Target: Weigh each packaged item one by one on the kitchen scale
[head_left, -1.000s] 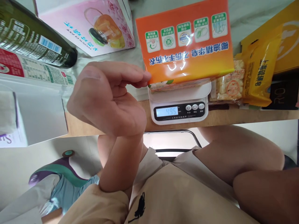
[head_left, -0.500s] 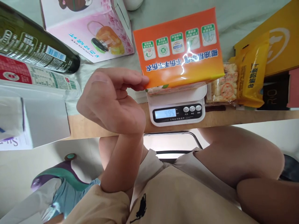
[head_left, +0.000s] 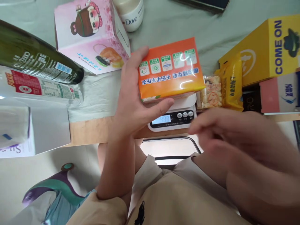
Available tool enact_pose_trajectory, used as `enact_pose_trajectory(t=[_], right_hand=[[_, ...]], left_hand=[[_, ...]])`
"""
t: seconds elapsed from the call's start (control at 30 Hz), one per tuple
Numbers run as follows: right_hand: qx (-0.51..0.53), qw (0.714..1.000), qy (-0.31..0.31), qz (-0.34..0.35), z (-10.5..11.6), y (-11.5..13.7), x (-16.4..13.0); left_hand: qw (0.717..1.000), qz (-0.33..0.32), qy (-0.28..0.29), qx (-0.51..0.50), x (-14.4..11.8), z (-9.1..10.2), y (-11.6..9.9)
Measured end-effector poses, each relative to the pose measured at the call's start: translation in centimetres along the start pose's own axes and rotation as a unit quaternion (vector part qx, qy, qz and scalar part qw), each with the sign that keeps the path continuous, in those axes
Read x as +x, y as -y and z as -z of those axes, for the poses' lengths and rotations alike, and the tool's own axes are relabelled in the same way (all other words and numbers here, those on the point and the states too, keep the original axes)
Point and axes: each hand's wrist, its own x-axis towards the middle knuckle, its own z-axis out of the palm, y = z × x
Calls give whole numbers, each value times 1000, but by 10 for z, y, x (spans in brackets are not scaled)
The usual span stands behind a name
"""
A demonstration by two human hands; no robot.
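Note:
An orange soap box (head_left: 171,70) printed with Chinese text and green-and-white icons rests on a white digital scale (head_left: 152,126). The scale's lit display seems to read 498. My left hand (head_left: 131,97) is at the left end of the box, touching it. Its fingers stretch up along that end, and its thumb reaches out in front of the lower edge, over the scale. My right hand (head_left: 222,134) is to the right of the scale, slightly blurred, apart from the box. Its fingers are loosely curled, with nothing visible in them.
Right of the scale lie a clear packet of pale pieces (head_left: 212,92), a yellow soap packet (head_left: 232,82) and a yellow box (head_left: 253,56). On the left are a pink box (head_left: 86,37), a dark green bottle (head_left: 47,59) and a clear bottle (head_left: 47,86). A Dove jar (head_left: 132,17) stands behind.
My left hand has gone from pinching near the box's lower left corner to spreading around its left end. My right hand has come into view. The display reading went from 495 to 498.

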Motion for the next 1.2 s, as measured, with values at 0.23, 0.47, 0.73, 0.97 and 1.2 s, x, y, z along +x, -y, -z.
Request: enact_pose_trajectory(t=[0.23, 0.47, 0.73, 0.97, 1.2], right_hand=[[60, 995, -55, 58, -5, 14, 62], [92, 982, -148, 69, -4, 0, 65], [111, 984, -112, 77, 5, -2, 54], [136, 983, -83, 91, 10, 4, 46], [156, 981, -69, 90, 11, 7, 46]], left_hand=[[989, 138, -14, -57, 4, 6, -15], [988, 135, -72, -23, 4, -5, -24], [986, 83, -147, -12, 9, -8, -27], [997, 22, -71, -4, 56, -19, -40], [994, 92, -15, -51, 132, -53, -19]])
